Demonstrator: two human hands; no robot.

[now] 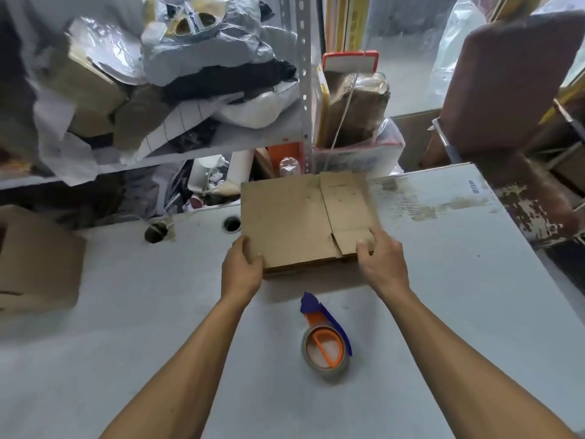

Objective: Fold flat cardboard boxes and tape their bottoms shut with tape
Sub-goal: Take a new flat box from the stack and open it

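Observation:
A flat brown cardboard box (294, 217) lies on the white table (126, 312), on what looks like a thin stack of flat cardboard. My left hand (242, 267) grips its near left corner, thumb on top. My right hand (378, 258) grips its near right corner, where a small flap shows. A tape roll in an orange and blue dispenser (326, 343) lies on the table between my forearms, nearer to me than the box.
A folded cardboard box (38, 261) stands at the table's left edge. Two round cable holes (156, 232) sit left of the flat box. Cluttered shelves (190, 90) rise behind the table. A worn brown chair (512, 90) stands at the far right.

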